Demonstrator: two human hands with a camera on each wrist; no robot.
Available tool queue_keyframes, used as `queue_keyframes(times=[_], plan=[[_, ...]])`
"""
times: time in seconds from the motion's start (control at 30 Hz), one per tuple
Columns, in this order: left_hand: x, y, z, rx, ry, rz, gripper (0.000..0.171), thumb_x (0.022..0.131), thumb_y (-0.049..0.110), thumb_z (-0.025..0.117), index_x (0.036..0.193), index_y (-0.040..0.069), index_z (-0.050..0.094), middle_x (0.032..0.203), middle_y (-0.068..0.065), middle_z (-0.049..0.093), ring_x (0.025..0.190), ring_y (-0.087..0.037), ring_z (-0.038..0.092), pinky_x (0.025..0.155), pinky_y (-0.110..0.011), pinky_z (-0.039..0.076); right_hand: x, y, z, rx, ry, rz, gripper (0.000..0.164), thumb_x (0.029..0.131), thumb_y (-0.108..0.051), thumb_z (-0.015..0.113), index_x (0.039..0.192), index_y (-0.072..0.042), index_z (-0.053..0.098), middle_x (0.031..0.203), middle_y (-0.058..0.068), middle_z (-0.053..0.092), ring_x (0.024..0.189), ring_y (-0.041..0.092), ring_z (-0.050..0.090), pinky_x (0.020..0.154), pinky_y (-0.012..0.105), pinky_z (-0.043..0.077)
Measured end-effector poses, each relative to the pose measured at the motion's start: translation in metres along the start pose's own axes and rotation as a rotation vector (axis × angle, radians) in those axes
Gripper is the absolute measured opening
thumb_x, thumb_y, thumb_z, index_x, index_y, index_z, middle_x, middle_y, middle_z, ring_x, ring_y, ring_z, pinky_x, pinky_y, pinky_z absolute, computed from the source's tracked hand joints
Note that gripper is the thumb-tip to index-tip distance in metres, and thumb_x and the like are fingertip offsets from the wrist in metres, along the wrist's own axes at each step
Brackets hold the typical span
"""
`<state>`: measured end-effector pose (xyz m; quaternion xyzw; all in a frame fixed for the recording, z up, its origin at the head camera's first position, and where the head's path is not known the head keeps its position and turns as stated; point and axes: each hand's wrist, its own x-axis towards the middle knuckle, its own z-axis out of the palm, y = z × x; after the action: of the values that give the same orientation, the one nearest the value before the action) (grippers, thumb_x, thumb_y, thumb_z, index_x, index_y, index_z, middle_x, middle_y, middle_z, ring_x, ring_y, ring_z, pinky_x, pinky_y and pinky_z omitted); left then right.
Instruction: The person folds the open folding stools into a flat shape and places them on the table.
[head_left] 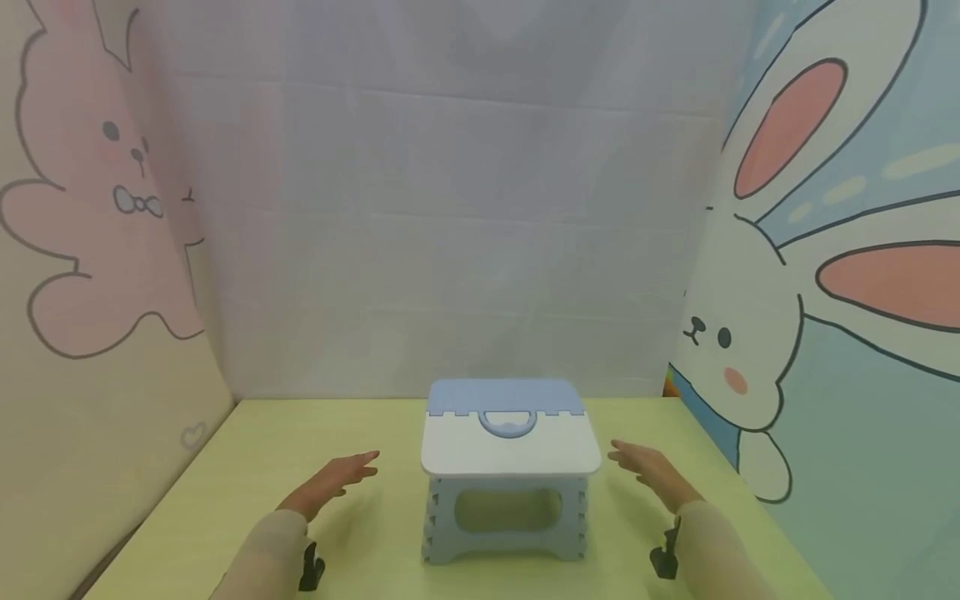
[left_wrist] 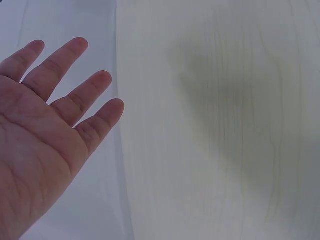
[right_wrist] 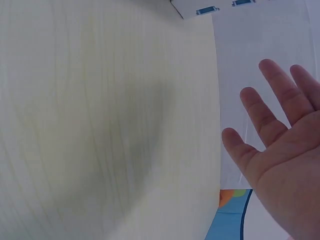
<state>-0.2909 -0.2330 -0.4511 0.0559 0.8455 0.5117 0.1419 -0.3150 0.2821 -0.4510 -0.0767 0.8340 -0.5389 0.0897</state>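
Observation:
A folding step stool (head_left: 510,467) stands unfolded on the table, its top white in front and blue behind, with a blue carry handle across the seam. To its left, apart from it, my left hand (head_left: 335,483) hovers over the table with fingers extended. My right hand (head_left: 656,471) is held likewise on the stool's right side, nearer to it. The left wrist view shows the left palm (left_wrist: 40,135) bare, its fingers spread. Spread fingers and a bare palm also show on the right hand (right_wrist: 287,135) in the right wrist view.
The pale yellow wood-grain table (head_left: 360,425) meets a white sheet (head_left: 450,208) at the back. A pink rabbit drawing (head_left: 97,200) decorates the left wall, and a white rabbit (head_left: 750,342) the right one. Dark wrist mounts (head_left: 311,568) hang below both sleeves.

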Motion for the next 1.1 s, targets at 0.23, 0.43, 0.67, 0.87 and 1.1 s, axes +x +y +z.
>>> queue_keyframes(times=[0.23, 0.43, 0.67, 0.87, 1.1], plan=[[-0.005, 0.001, -0.003, -0.057, -0.009, 0.011, 0.066, 0.101, 0.044, 0.036, 0.146, -0.004, 0.030, 0.138, -0.029, 0.044, 0.131, -0.053, 0.030, 0.100, -0.069, 0.026, 0.000, 0.000, -0.002, 0.094, -0.167, -0.040, 0.067, 0.104, -0.041, 0.031, 0.148, 0.008, 0.018, 0.146, 0.030, 0.029, 0.135, 0.051, 0.023, 0.106, 0.068, 0.013], [-0.005, 0.001, -0.001, -0.093, -0.043, 0.015, 0.067, 0.101, 0.047, 0.037, 0.147, -0.001, 0.031, 0.141, -0.027, 0.043, 0.132, -0.050, 0.031, 0.102, -0.064, 0.028, 0.000, -0.004, -0.002, 0.116, -0.273, -0.070, 0.066, 0.104, -0.038, 0.027, 0.148, 0.009, 0.010, 0.148, 0.034, 0.017, 0.136, 0.052, 0.018, 0.105, 0.070, 0.008], [-0.006, 0.012, 0.004, -0.093, -0.088, 0.055, 0.064, 0.102, 0.044, 0.036, 0.147, -0.001, 0.030, 0.142, -0.028, 0.041, 0.132, -0.051, 0.029, 0.103, -0.065, 0.026, -0.002, -0.007, 0.003, 0.091, -0.222, -0.092, 0.062, 0.102, -0.030, 0.038, 0.149, 0.006, 0.016, 0.148, 0.031, 0.023, 0.135, 0.050, 0.024, 0.106, 0.068, 0.012], [-0.005, 0.015, 0.007, -0.057, -0.082, 0.133, 0.058, 0.101, 0.035, 0.041, 0.143, -0.006, 0.037, 0.137, -0.029, 0.046, 0.129, -0.052, 0.034, 0.100, -0.067, 0.028, -0.003, -0.011, 0.009, 0.029, -0.202, -0.132, 0.064, 0.098, -0.027, 0.049, 0.150, 0.001, 0.023, 0.150, 0.027, 0.026, 0.134, 0.049, 0.027, 0.107, 0.063, 0.022], [-0.003, 0.012, 0.008, -0.038, -0.083, 0.145, 0.057, 0.100, 0.034, 0.045, 0.141, -0.005, 0.041, 0.135, -0.027, 0.050, 0.125, -0.050, 0.041, 0.098, -0.065, 0.033, -0.004, -0.016, 0.011, -0.006, -0.186, -0.138, 0.061, 0.098, -0.028, 0.050, 0.147, 0.002, 0.029, 0.151, 0.025, 0.027, 0.135, 0.049, 0.025, 0.105, 0.063, 0.026]])
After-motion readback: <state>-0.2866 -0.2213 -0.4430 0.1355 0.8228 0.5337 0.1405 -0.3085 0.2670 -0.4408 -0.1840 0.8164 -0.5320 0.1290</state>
